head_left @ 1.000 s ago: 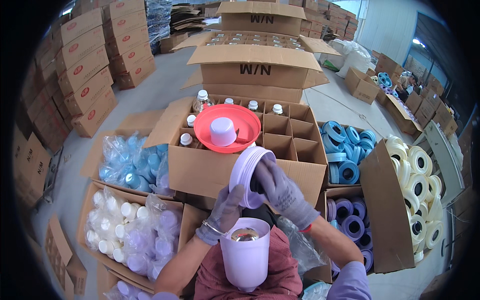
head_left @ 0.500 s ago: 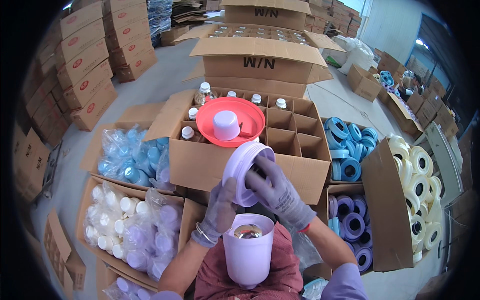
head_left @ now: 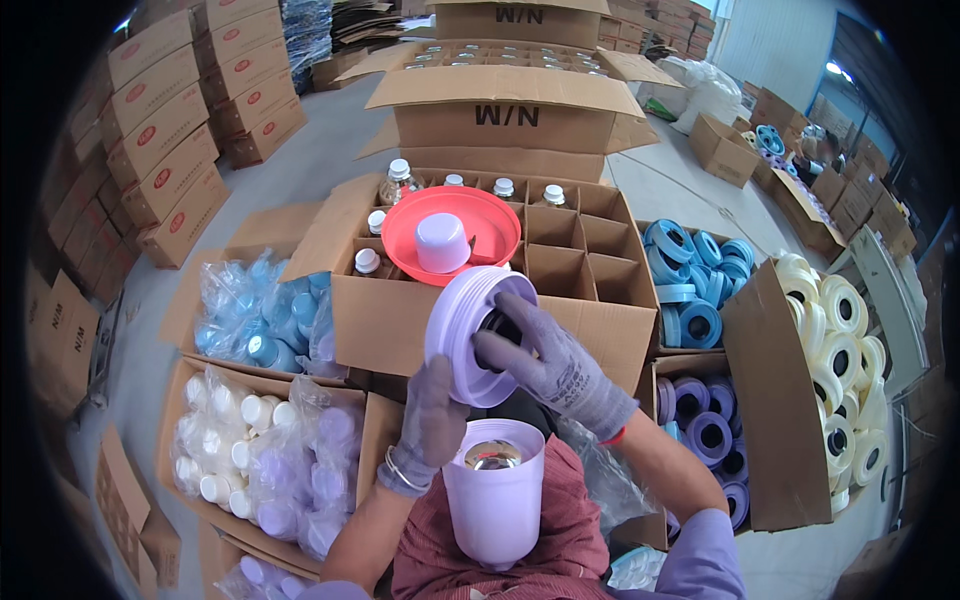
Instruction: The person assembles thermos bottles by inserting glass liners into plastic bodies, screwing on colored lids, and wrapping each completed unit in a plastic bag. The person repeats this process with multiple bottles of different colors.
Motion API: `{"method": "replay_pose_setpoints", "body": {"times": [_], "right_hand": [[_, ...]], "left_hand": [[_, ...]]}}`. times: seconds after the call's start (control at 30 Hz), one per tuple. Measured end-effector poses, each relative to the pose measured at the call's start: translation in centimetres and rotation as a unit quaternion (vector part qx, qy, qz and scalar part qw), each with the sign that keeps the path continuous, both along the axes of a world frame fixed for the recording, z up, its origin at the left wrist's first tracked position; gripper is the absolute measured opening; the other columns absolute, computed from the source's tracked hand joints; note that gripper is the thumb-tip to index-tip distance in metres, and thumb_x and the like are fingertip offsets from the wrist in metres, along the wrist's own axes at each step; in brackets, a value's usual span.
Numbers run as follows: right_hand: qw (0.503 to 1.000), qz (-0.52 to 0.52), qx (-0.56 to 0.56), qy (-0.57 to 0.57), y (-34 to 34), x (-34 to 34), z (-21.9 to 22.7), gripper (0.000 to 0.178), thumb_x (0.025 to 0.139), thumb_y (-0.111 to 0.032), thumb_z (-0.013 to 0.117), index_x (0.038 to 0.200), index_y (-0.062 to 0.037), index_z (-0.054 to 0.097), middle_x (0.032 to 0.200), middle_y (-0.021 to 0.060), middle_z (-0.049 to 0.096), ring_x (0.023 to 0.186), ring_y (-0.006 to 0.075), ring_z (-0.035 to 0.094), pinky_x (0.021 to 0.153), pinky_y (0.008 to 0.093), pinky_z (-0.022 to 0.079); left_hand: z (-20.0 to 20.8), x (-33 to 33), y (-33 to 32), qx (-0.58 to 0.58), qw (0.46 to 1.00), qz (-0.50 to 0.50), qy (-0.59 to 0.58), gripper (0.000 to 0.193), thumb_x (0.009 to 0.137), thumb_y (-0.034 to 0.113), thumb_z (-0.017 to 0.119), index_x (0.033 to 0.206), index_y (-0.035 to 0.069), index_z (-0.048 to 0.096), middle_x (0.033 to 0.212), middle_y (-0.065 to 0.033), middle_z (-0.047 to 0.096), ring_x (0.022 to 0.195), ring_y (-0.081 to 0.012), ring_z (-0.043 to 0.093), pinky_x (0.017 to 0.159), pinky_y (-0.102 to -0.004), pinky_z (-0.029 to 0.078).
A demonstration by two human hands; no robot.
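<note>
Lilac ring (head_left: 470, 335) gripped by gloved left hand (head_left: 432, 415); right hand (head_left: 545, 360) fingers pressed inside it.

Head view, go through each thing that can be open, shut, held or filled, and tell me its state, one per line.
Lilac lid: held up by both hands, tilted, open side facing the right hand.
Lilac cup: upright on the lap, open, shiny insert inside.
Left hand: gloved, gripping the lid's lower edge.
Right hand: gloved, fingers reaching inside the lid.
Divided box: flaps open, partly filled with bottles.
Red dish: resting on the box, holding a small lilac cap.
</note>
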State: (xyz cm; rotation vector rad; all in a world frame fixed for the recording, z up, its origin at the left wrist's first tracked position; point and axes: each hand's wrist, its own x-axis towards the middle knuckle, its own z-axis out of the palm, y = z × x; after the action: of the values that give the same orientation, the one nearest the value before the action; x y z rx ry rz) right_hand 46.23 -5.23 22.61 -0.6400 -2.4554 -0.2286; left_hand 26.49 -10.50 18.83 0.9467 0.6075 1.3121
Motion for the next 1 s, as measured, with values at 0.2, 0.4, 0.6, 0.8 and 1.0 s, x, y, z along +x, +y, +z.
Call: {"method": "replay_pose_setpoints", "body": {"times": [0.2,0.4,0.6,0.8,1.0], "right_hand": [[0.777,-0.017,-0.5,0.381,-1.6,-2.3,-2.1,0.041,0.096,-0.021,0.064,0.129,-0.0003,0.051,0.101,0.0108,0.068,0.087,0.0194,0.069,0.076,0.0349,0.057],[0.494,0.046,-0.765,0.411,-1.0,-0.2,-4.0,0.049,0.103,-0.05,0.043,0.12,-0.0061,0.058,0.081,0.0056,0.068,0.053,0.0098,0.062,0.045,0.0194,0.05],[0.996,-0.078,0.002,0.047,-0.2,-1.3,-1.2,0.054,0.085,-0.043,0.069,0.128,-0.0105,0.059,0.111,0.0151,0.064,0.084,0.0286,0.066,0.073,0.0401,0.055],[0.989,-0.079,-0.104,0.076,-1.1,-1.9,-0.4,0.055,0.084,-0.043,0.069,0.13,-0.0139,0.058,0.116,0.0154,0.064,0.083,0.0319,0.065,0.068,0.0447,0.055],[0.43,0.11,-0.688,0.574,-1.2,-4.1,-3.1,0.074,0.084,-0.032,0.077,0.144,-0.005,0.043,0.137,0.0151,0.057,0.127,0.0259,0.054,0.108,0.0392,0.043]], "left_hand": [[-0.9,0.1,1.2,0.275,0.904,0.138,0.296,0.077,0.088,0.046,0.068,0.146,0.001,0.046,0.157,-0.0237,0.03,0.142,-0.04,0.031,0.115,-0.0474,0.03],[-0.2,-0.4,2.1,0.501,0.713,0.147,0.467,0.063,0.075,0.044,0.08,0.132,0.02,0.064,0.149,-0.0185,0.044,0.127,-0.0409,0.044,0.107,-0.051,0.035],[-1.3,-0.8,0.8,0.055,0.997,0.011,0.052,0.059,0.104,0.041,0.044,0.144,-0.002,0.042,0.142,-0.0151,0.05,0.128,-0.0217,0.052,0.107,-0.0381,0.044],[2.0,-1.0,-0.6,-0.022,0.997,-0.059,-0.038,0.059,0.103,0.035,0.049,0.149,0.0,0.038,0.142,-0.0151,0.05,0.126,-0.0226,0.053,0.105,-0.0382,0.044],[2.8,0.4,1.5,0.453,0.708,0.293,0.456,0.063,0.073,0.042,0.082,0.131,0.023,0.066,0.148,-0.0209,0.044,0.135,-0.0412,0.041,0.109,-0.0525,0.038]]}}
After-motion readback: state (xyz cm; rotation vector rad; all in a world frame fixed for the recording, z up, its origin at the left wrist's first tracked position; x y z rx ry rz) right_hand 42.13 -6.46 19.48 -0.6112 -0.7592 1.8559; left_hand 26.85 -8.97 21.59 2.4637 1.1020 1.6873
